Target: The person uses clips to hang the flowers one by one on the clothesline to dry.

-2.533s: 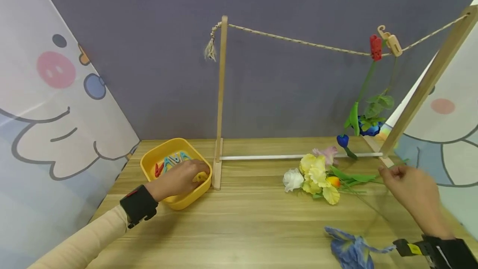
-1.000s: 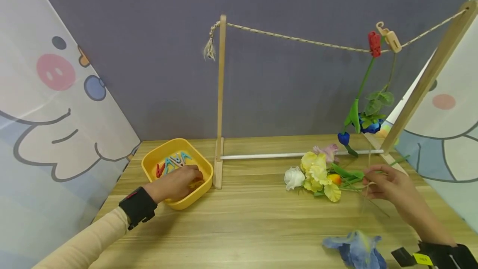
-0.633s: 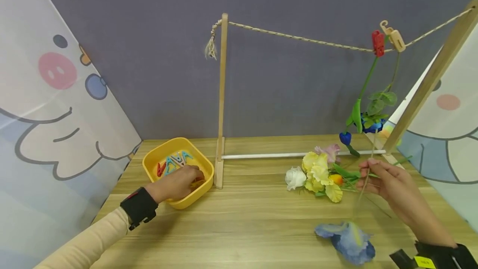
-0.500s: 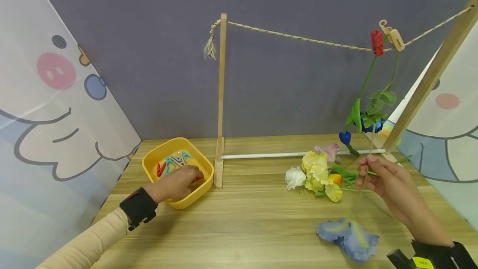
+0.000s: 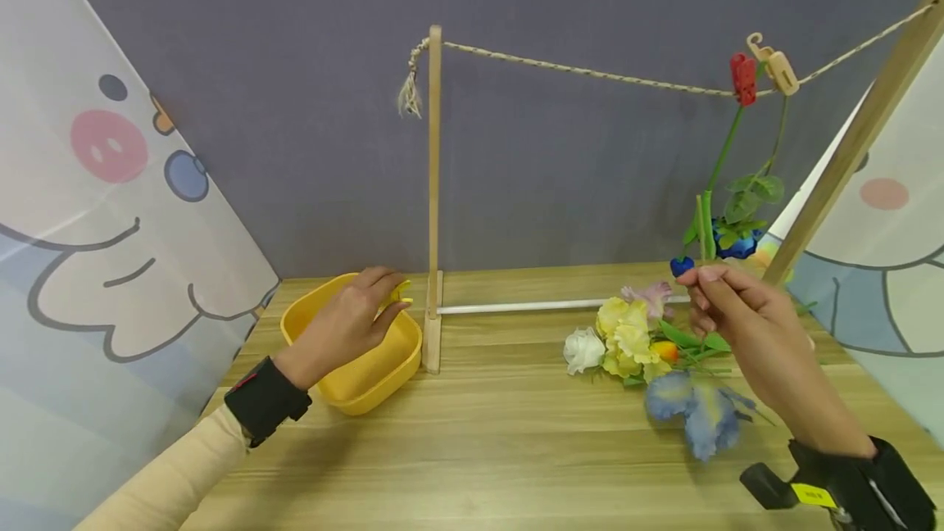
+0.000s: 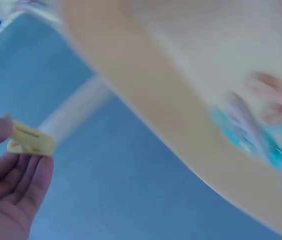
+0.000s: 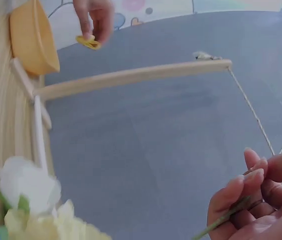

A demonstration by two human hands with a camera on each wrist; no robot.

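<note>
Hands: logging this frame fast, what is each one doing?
Left hand: pinches a yellow clothespin above the yellow bowl.
Right hand: pinches the stem of the blue flower, lifted off the table.

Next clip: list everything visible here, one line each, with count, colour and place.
Table: one, light wood, under everything.
Stand: one, wooden posts, mid-table.
Rope: one, beige, strung between posts.
Pegs on rope: two, red and beige, right end.
Hanging flowers: two, blue, below those pegs.
Tub: one, yellow, left of stand.
Flower pile: several, yellow, white, pink, on table right.
Blue flower: one, dangling from right hand's stem.
Yellow peg: one, pinched by left hand.
Left hand: above tub.
Right hand: pinching green stem.
</note>
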